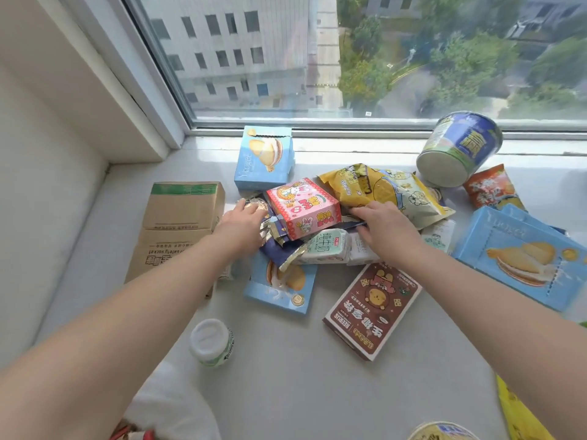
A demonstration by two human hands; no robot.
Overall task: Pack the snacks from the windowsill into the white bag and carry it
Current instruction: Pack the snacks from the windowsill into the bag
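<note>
In the head view, both hands are reaching into the snack pile on the windowsill. The left hand is curling its fingers over a round packet at the pile's left edge. The right hand is lying on the pile with its fingertips going under the yellow bag; whether it is pinching anything I cannot tell.

Judging by the loose heap, the hands should be closing in from both sides and lifting the pink box together with the soft packs beneath it, so nothing is sliding off the near edge. White cloth is showing near left; it may be the white bag, though too little is showing to be sure.

Counting:
- blue boxes: three plain, perhaps a fourth far right
- pink box: one
- brown box: one
- milk packs: about three
- tubs: one tilting, another cut off at the near edge
- orange bag: one
- bottle: one
- carton: one
</note>
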